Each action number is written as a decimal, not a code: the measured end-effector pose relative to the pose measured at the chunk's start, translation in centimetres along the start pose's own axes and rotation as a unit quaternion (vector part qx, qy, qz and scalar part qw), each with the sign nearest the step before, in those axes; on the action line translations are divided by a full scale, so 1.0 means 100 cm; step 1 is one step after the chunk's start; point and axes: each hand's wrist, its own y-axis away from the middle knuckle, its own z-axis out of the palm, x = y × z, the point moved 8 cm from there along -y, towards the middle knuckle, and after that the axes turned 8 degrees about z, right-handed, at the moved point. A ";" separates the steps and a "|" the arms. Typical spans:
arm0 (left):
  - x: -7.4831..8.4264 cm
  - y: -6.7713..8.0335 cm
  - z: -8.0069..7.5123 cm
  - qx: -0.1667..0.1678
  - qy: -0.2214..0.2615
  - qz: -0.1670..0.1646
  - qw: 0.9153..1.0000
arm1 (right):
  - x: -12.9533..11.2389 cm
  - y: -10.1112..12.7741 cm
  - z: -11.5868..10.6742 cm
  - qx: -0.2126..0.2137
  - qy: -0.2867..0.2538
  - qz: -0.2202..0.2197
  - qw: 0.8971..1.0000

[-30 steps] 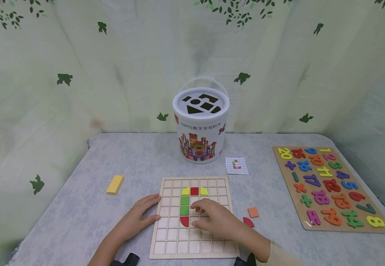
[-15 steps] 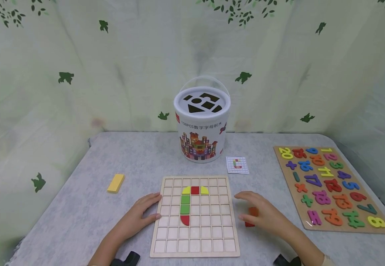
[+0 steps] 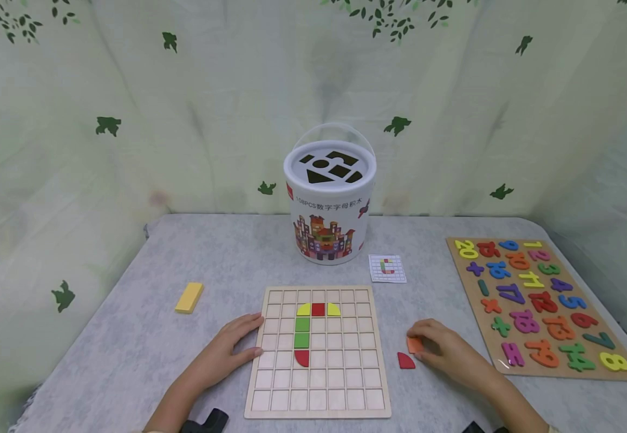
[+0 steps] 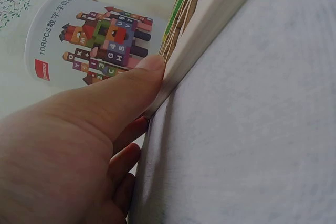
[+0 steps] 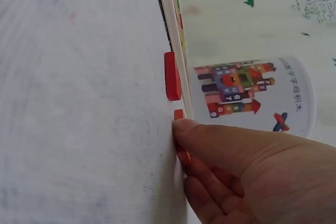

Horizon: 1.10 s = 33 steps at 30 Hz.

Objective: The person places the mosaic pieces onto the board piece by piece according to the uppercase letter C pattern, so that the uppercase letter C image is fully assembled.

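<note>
The wooden grid board [image 3: 277, 397] lies on the table in the head view. Set into its cells are two yellow corner tiles, a red square tile [image 3: 318, 310], two green square tiles [image 3: 301, 340] and a red quarter-circle tile [image 3: 302, 358]. My left hand [image 3: 225, 347] touches the board's left edge, fingers extended, its thumb tip at the rim in the left wrist view. Right of the board, my right hand [image 3: 446, 347] pinches an orange square tile [image 3: 414, 344] between thumb and fingers. Beside it lies a loose red quarter-circle tile [image 3: 405, 361], standing out nearer the board in the right wrist view.
Behind the board stands a white lidded bucket [image 3: 330, 234] with shaped holes in its lid. A small pattern card [image 3: 387, 269] lies near its base. A yellow block [image 3: 189, 298] sits to the left, and a number puzzle board [image 3: 514, 328] to the right.
My right hand has left the space over the grid board, moved right past its edge, and now pinches the orange square tile. My left hand has stayed at the board's edge.
</note>
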 end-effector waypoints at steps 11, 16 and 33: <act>0.002 0.000 0.001 -0.004 0.002 0.004 1.000 | -0.021 0.003 -0.007 0.021 0.004 0.018 1.000; 0.002 0.000 0.001 -0.003 0.000 0.004 1.000 | -0.054 0.000 -0.005 0.024 -0.023 -0.014 0.999; 0.003 0.000 0.000 -0.007 0.002 -0.003 1.000 | -0.113 -0.024 0.065 -0.021 -0.057 -0.106 0.993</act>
